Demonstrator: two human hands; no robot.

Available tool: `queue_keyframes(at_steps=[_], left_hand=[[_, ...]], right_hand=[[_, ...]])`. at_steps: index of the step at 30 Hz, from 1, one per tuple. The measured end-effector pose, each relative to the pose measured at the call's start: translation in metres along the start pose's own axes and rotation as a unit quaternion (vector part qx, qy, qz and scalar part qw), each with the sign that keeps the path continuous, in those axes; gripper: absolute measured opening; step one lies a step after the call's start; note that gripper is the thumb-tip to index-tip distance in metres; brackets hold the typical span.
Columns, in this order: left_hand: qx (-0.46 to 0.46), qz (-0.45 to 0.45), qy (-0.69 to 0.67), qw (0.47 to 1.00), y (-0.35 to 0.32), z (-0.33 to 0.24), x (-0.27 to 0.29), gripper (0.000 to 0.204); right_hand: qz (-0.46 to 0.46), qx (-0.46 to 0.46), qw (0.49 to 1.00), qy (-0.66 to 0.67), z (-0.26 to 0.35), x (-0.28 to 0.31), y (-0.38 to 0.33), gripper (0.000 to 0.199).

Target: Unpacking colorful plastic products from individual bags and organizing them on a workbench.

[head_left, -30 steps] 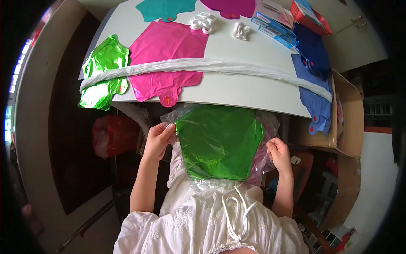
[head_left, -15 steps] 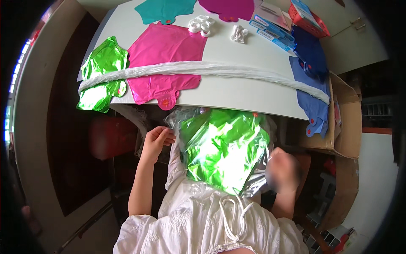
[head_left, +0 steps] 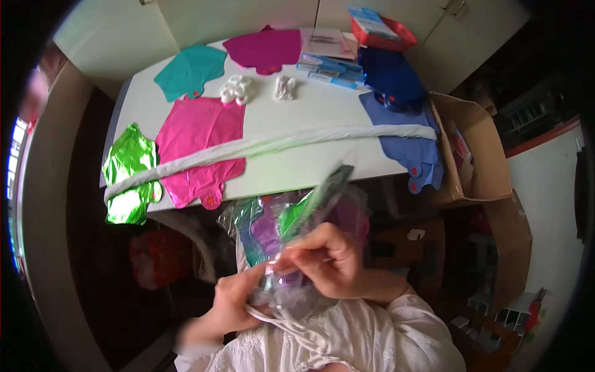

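Note:
A clear plastic bag (head_left: 230, 218) lies over my lap, with purple and teal foil pieces showing through it. My left hand (head_left: 232, 302) is closed on the crumpled lower part of this bag. Above the lap, my right hand (head_left: 327, 259) pinches a green foil balloon (head_left: 295, 218), flat and seen nearly edge-on. Its upper end is smeared by motion and looks dark grey-green. Both hands are close together, and the right one partly covers the bag.
On the white table (head_left: 291, 170) lie a bright green foil balloon (head_left: 130, 164), a pink one (head_left: 201, 139), teal, magenta and blue ones. A long white strand bundle (head_left: 273, 141) crosses them. White ribbon rolls (head_left: 236, 90), blue boxes (head_left: 328, 69) and a red basket (head_left: 396, 37) stand behind. A cardboard box (head_left: 474, 133) is at right.
The shiny green foil that covered my lap is now raised edge-on in my right hand, uncovering purple and teal foil. My hands have come together, and the view has shifted.

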State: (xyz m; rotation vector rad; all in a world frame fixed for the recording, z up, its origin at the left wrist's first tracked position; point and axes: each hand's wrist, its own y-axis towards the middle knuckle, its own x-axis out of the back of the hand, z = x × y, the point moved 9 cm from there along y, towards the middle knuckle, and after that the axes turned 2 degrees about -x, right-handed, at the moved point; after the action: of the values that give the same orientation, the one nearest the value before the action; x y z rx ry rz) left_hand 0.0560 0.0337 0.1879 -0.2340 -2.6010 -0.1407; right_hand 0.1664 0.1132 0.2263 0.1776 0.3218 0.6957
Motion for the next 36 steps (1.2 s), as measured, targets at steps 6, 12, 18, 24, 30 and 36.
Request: queue_keyframes(at_steps=[6, 12, 18, 24, 30, 36], left_hand=[[0.044, -0.152, -0.456, 0.876, 0.001, 0.038, 0.015, 0.017], [0.064, -0.123, -0.405, 0.904, -0.018, 0.065, -0.002, 0.022], [0.033, -0.146, -0.333, 0.931, -0.027, 0.056, 0.002, 0.023], [0.053, -0.106, -0.374, 0.920, -0.026, 0.054, 0.002, 0.030], [0.040, -0.056, -0.594, 0.802, -0.015, 0.089, -0.004, 0.110], [0.128, -0.100, -0.556, 0.815, -0.012, 0.154, -0.032, 0.040]], right_hand=[[0.076, 0.060, 0.993, -0.062, 0.019, -0.029, 0.026, 0.020], [-0.027, 0.072, 0.984, -0.163, -0.021, 0.034, -0.004, 0.015], [-0.183, -0.154, 0.970, -0.036, -0.144, 0.111, -0.033, 0.045], [-0.068, -0.222, 0.971, 0.053, -0.184, 0.110, -0.019, 0.051], [-0.141, -0.259, 0.935, 0.197, -0.153, 0.119, -0.035, 0.020], [-0.174, -0.195, 0.947, 0.186, -0.127, 0.141, -0.029, 0.026]])
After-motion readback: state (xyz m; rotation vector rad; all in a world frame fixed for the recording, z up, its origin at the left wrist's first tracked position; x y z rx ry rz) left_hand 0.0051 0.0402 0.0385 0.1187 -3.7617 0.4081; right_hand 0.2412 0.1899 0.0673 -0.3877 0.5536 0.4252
